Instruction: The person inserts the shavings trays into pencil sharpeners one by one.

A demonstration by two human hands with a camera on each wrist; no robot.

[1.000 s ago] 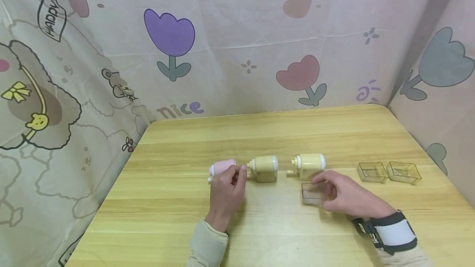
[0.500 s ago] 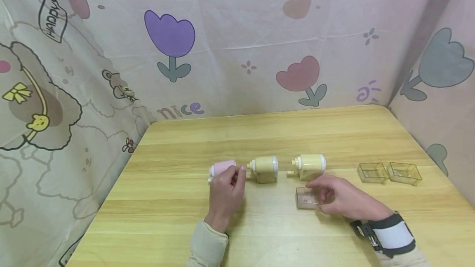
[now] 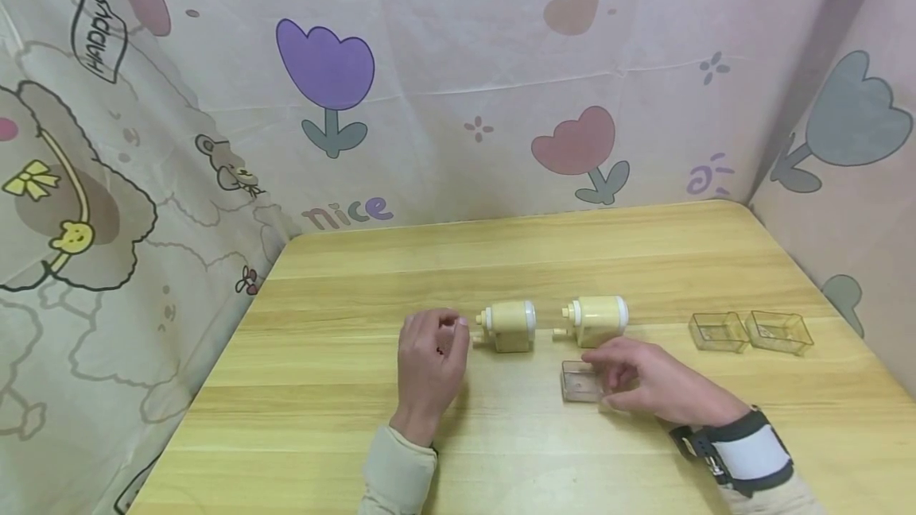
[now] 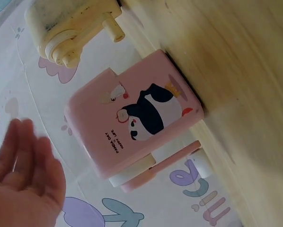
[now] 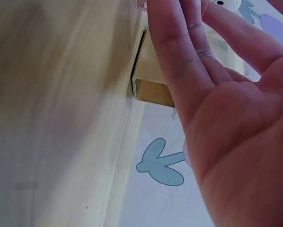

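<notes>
A pink crank pencil sharpener (image 4: 132, 118) with a panda print stands on the table, mostly hidden behind my left hand (image 3: 431, 364) in the head view. In the left wrist view the relaxed fingers lie apart from the sharpener's body. My right hand (image 3: 647, 380) grips a small clear drawer (image 3: 580, 382) between thumb and fingers, low over or on the table; whether it touches the wood I cannot tell. Just behind it stands a yellow sharpener (image 3: 601, 318). A second yellow sharpener (image 3: 511, 324) is between the two hands, its crank pointing left.
Two clear yellowish drawers (image 3: 718, 332) lie side by side on the right part of the wooden table (image 3: 501, 459). Printed cloth (image 3: 458, 62) hangs behind and along both sides.
My right hand has slid the clear drawer left and slightly toward me. The left hand has moved a little up and left over the pink sharpener, covering it more in the head view.
</notes>
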